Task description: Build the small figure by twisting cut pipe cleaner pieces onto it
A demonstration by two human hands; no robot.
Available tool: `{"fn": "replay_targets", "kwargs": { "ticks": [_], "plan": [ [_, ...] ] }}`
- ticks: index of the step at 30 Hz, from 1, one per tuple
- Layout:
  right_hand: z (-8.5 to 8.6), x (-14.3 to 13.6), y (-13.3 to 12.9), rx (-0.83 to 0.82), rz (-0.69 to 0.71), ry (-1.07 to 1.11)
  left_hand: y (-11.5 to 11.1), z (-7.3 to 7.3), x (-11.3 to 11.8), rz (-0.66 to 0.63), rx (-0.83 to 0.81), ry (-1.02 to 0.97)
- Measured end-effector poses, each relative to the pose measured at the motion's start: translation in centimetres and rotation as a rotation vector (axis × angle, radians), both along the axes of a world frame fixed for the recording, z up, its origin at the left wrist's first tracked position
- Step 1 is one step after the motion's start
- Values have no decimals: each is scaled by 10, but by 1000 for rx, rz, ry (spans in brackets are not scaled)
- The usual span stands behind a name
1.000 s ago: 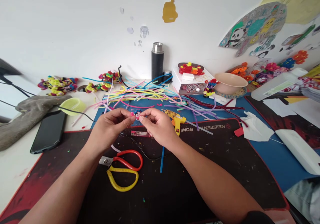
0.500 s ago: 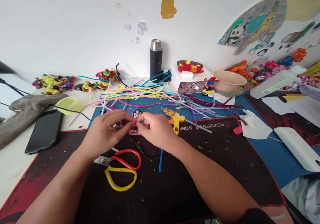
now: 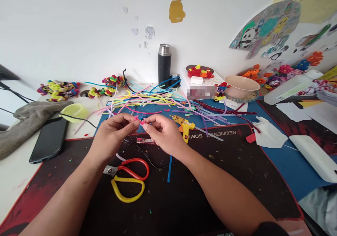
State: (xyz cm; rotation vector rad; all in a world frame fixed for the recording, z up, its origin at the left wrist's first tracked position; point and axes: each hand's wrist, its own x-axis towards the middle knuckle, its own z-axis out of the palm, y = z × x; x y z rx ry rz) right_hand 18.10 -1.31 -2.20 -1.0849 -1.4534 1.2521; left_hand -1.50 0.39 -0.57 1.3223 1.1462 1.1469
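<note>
Between my fingertips, above the dark mat, is a small pink fuzzy piece [image 3: 142, 121]. My left hand [image 3: 116, 130] pinches its left end between thumb and forefinger. From the other side, my right hand [image 3: 164, 134] pinches it too, a short way off. A small blue fuzzy bit [image 3: 143, 117] shows just behind the pink piece; whether the two are joined is unclear. Scissors with one red and one yellow handle [image 3: 129, 188] lie below my hands. A yellow glue gun [image 3: 186, 124] rests to the right of my right hand.
Many coloured pipe cleaners [image 3: 150, 99] spread behind my hands. A black thermos [image 3: 164, 66] stands by the wall. At the left lie a phone [image 3: 48, 139] and a pale green coil [image 3: 75, 112]. Right of centre are a white box [image 3: 184, 80] and a beige bowl [image 3: 242, 86].
My hands have turned slightly and the pink piece shows more between them. The black-and-white patterned face of the small figure behind it no longer shows. The view has shifted a little.
</note>
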Motion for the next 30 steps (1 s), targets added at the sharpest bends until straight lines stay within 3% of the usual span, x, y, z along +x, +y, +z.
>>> {"fn": "replay_targets", "kwargs": {
  "ticks": [4,10,21,25,30],
  "plan": [
    [-2,0,2,21,-16,37,0,-4,-3,-36,-26,-1],
    [-1,1,0,113,-92,-103,3,-4,-15,-88,-55,35],
    [0,0,-2,123,-96,-168,3,16,-16,-75,5,271],
    [1,1,-1,75,-79,-144,0,15,-15,-52,134,400],
    [3,3,2,-36,-25,-74,-5,13,-13,-23,476,597]
  ]
}}
